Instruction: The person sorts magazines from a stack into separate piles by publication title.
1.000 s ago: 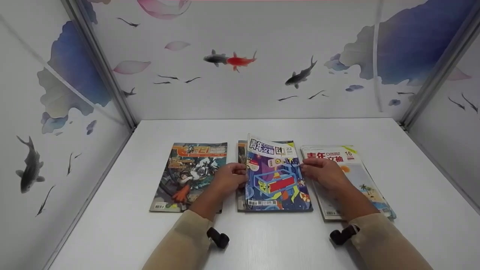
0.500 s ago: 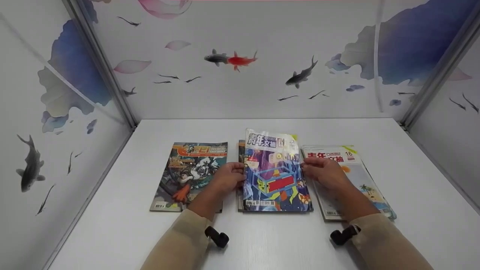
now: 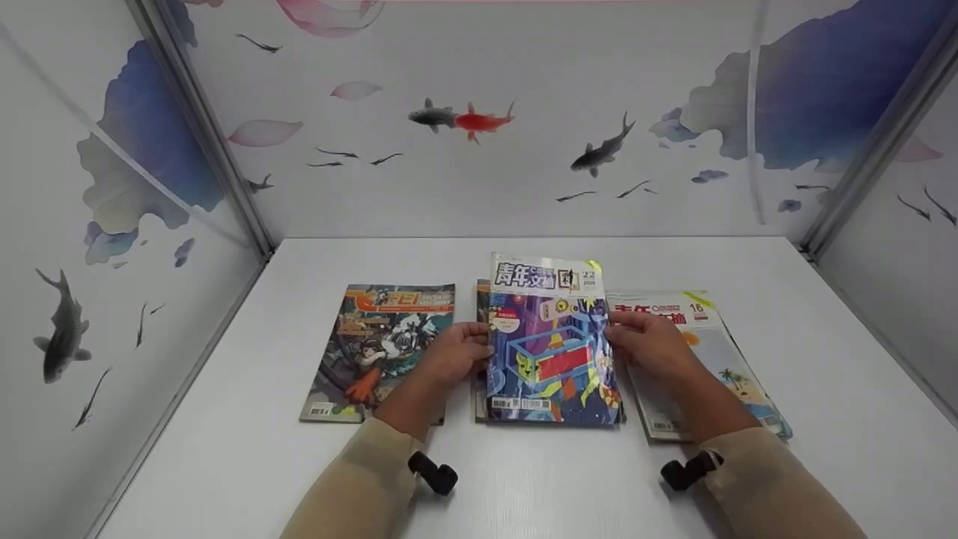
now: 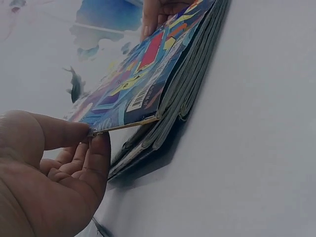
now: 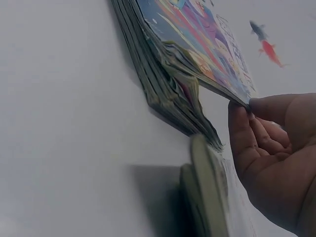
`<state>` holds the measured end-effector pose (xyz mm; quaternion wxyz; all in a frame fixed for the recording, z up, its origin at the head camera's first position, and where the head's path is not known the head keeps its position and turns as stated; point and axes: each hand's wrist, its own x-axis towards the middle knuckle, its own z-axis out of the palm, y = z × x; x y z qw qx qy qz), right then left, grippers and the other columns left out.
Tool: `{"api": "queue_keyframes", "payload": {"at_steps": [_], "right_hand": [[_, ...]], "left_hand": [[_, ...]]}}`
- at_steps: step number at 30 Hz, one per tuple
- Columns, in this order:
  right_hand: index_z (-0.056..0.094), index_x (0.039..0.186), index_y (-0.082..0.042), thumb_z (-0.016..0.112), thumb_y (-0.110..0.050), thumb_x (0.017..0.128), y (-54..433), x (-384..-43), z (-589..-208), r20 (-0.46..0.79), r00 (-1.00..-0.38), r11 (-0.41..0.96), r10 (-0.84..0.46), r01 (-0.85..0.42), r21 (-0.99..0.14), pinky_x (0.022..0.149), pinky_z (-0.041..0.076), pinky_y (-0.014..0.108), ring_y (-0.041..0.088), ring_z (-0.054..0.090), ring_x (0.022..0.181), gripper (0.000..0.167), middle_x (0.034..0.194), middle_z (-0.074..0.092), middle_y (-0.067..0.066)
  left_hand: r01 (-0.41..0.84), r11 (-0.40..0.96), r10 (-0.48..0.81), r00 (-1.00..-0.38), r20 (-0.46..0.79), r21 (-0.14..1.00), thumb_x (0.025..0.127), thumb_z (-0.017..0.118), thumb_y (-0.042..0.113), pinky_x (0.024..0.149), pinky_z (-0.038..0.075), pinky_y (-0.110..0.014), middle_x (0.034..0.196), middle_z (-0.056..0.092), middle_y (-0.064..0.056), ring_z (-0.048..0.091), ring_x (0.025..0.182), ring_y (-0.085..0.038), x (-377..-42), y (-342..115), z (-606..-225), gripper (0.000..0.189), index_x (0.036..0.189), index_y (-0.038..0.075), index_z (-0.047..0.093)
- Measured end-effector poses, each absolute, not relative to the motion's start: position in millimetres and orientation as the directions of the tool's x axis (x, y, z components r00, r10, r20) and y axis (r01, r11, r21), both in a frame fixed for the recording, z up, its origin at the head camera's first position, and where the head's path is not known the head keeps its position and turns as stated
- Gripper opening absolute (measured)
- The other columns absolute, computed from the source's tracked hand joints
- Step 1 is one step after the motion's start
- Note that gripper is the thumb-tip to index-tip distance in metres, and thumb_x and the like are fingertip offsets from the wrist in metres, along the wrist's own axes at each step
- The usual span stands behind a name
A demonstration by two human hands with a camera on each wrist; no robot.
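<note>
Mid mag [image 3: 550, 348]: 青年文摘; R mag [image 3: 727, 370]: 16.

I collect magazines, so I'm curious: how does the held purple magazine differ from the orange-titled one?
The purple magazine is held by the left hand and right hand; the orange-titled magazine lies on the table. The purple magazine's title area is white; the orange-titled magazine's is orange. Both show illustrated front covers.

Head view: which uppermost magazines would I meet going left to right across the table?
Orange-titled magazine → purple-blue magazine, pinched at its sides by the left hand and right hand → white beach-cover magazine.
</note>
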<state>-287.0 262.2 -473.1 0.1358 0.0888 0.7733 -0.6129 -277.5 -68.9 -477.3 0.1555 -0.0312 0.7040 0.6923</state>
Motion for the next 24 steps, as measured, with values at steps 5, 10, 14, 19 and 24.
{"api": "queue_keyframes", "payload": {"at_steps": [5, 10, 14, 19, 24], "right_hand": [[0.059, 0.154, -0.022, 0.069, -0.038, 0.105, 264.3, -285.9, -470.1, -0.319, -0.947, 0.194, -0.028, 0.308, -0.932, 0.102, 0.06, 0.026, 0.021, 0.067, 0.132, 0.052, 0.154, 0.061, 0.007], [0.06, 0.154, -0.022, 0.07, -0.041, 0.104, 268.1, -285.8, -469.1, -0.307, -0.952, 0.23, -0.015, 0.295, -0.927, 0.1, 0.06, 0.024, 0.021, 0.066, 0.132, 0.054, 0.159, 0.057, 0.008], [0.061, 0.153, -0.022, 0.069, -0.043, 0.105, 271.8, -287.8, -468.2, -0.287, -0.958, 0.256, -0.007, 0.276, -0.926, 0.097, 0.06, 0.023, 0.02, 0.068, 0.125, 0.054, 0.158, 0.058, 0.009], [0.061, 0.152, -0.021, 0.07, -0.042, 0.104, 281.3, -288.7, -464.1, -0.293, -0.956, 0.236, 0.001, 0.285, -0.929, 0.097, 0.062, 0.025, 0.018, 0.072, 0.12, 0.053, 0.155, 0.06, 0.009], [0.055, 0.158, -0.018, 0.065, -0.045, 0.106, 298.1, -288.0, -457.8, -0.288, -0.958, 0.292, 0.002, 0.276, -0.916, 0.096, 0.062, 0.025, 0.015, 0.074, 0.117, 0.059, 0.158, 0.059, 0.013]], "left_hand": [[-0.263, -0.009, 0.165, -0.952, -0.258, 0.965, 0.103, 0.062, 0.0, 0.092, 0.061, -0.03, 0.131, 0.069, -0.015, 0.07, 0.109, -0.019, -276.2, -66.7, -476.8, 0.04, 0.142, 0.0, 0.059], [-0.254, -0.071, 0.155, -0.958, -0.241, 0.965, 0.102, 0.064, 0.0, 0.093, 0.061, -0.03, 0.128, 0.069, -0.014, 0.071, 0.109, -0.02, -274.8, -63.0, -476.5, 0.04, 0.142, -0.001, 0.06], [-0.254, -0.09, 0.13, -0.962, -0.242, 0.963, 0.102, 0.067, 0.004, 0.096, 0.062, -0.032, 0.129, 0.07, -0.012, 0.072, 0.111, -0.02, -272.4, -59.1, -473.8, 0.039, 0.141, 0.003, 0.063], [-0.236, -0.085, 0.128, -0.966, -0.224, 0.968, 0.101, 0.069, 0.006, 0.093, 0.063, -0.031, 0.126, 0.073, -0.01, 0.074, 0.108, -0.019, -268.2, -49.3, -470.6, 0.037, 0.138, 0.005, 0.065], [-0.193, -0.123, 0.152, -0.973, -0.174, 0.973, 0.101, 0.07, 0.007, 0.091, 0.063, -0.03, 0.128, 0.074, -0.012, 0.074, 0.107, -0.018, -265.2, -31.2, -472.0, 0.04, 0.141, 0.003, 0.064]]}}
